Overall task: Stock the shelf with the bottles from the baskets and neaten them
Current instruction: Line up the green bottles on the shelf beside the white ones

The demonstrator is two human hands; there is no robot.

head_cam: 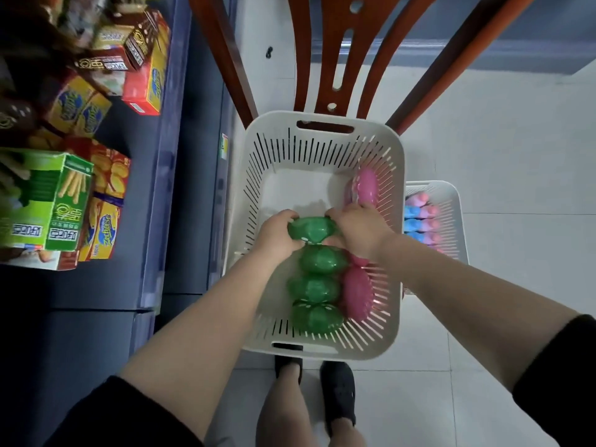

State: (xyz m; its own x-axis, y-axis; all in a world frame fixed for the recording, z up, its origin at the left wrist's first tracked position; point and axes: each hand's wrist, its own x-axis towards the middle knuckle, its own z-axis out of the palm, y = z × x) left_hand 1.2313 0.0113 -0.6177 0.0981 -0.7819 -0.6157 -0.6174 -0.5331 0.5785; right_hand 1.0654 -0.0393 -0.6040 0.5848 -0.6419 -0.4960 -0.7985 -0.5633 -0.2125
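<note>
Over the white basket [322, 124] on the chair [342, 59]: left hand [277, 235] and right hand [361, 230] both curled round the farthest green bottle [311, 230], one at each end, likely for a steady lift. Three more green bottles [317, 287] lined up behind it, pink bottles [358, 293] along the right wall. Second basket [451, 195] with blue and pink bottles just beside. Shelf [167, 156] to the left, crowded with snack boxes [54, 201].

We observe a person wearing black short sleeves [561, 379] that end above the elbows, bare forearms below them, bare lower legs, and black slip-on shoes [338, 393] with small perforations on both feet.
</note>
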